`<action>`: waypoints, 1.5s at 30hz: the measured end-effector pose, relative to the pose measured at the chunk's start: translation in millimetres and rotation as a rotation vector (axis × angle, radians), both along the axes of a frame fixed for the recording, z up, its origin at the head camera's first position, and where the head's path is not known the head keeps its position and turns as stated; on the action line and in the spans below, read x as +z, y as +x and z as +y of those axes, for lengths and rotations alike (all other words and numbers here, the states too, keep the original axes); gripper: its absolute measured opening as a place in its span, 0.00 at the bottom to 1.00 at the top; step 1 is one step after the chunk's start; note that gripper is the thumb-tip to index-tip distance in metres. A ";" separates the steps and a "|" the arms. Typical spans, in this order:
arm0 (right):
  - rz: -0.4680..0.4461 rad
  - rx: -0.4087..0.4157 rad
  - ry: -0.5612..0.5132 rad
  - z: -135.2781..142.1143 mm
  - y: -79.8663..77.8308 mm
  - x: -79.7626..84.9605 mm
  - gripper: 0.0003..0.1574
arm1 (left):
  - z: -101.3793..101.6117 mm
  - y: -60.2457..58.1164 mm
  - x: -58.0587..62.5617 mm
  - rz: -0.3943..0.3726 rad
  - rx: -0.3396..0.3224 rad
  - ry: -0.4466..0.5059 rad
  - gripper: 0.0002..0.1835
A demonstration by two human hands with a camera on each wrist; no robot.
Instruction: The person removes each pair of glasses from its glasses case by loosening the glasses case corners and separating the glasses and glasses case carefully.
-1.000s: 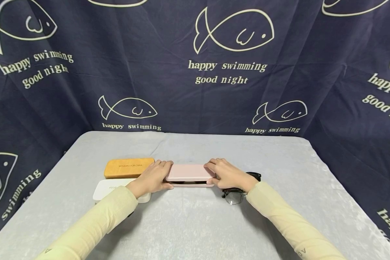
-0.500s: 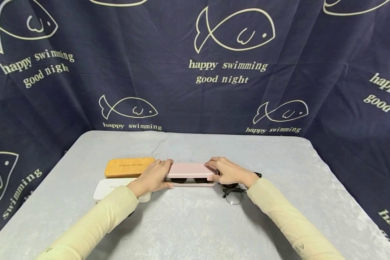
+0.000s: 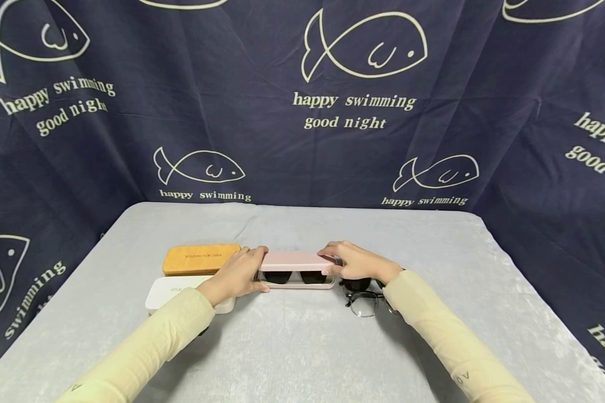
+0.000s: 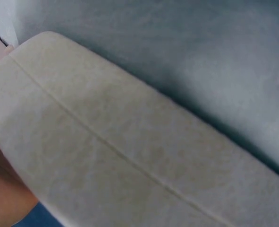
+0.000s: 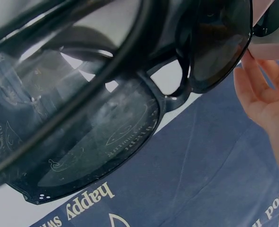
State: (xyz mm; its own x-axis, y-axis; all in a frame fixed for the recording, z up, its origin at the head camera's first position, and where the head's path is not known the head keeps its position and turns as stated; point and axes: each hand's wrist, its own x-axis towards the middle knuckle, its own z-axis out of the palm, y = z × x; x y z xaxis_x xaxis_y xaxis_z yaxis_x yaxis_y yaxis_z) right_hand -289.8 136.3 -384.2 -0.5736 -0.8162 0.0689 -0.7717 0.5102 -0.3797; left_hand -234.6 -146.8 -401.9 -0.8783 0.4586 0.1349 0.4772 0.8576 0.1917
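Observation:
A pink glasses case (image 3: 294, 259) lies in the middle of the table in the head view, its lid raised partway at the front. Dark-lensed sunglasses (image 3: 277, 277) show inside through the gap. My left hand (image 3: 239, 271) grips the left end of the case, thumb low at the front edge and fingers over the back. At the right end, my right hand (image 3: 355, 262) pinches the raised lid between thumb and fingers. The right wrist view shows the right hand (image 5: 271, 109) at the pink case (image 5: 269, 51), behind large close-up sunglasses (image 5: 97, 127).
Under the left forearm sits a white glasses case (image 3: 168, 290), which fills much of the left wrist view. An orange glasses case (image 3: 196, 258) lies behind it. Clear-lensed glasses (image 3: 365, 306) and dark sunglasses (image 3: 355, 284) lie beneath the right wrist. A fish-print curtain (image 3: 302, 157) surrounds the table.
The pink lid has risen from a narrow slit to a wider gap, exposing the sunglasses inside. My right hand has lifted slightly with it; the left hand has stayed in place.

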 end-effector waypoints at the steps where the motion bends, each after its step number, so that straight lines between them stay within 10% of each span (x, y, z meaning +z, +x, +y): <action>1: -0.003 0.003 0.000 0.0 -0.6 0.4 0.26 | -0.1 -0.2 -0.1 -0.003 0.003 0.001 0.44; 45: -0.243 -0.013 -0.075 1.8 -23.2 4.3 0.19 | 0.1 -2.7 -4.0 0.029 0.076 0.072 0.48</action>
State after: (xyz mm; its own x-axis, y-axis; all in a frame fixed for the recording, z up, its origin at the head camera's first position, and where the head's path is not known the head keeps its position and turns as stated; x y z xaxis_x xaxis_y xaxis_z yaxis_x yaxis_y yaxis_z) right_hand -313.0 138.1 -379.9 -0.5908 -0.8068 -0.0121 -0.6466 0.4823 -0.5909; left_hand -237.2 -146.7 -405.9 -0.9055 0.3787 0.1913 0.4174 0.8763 0.2408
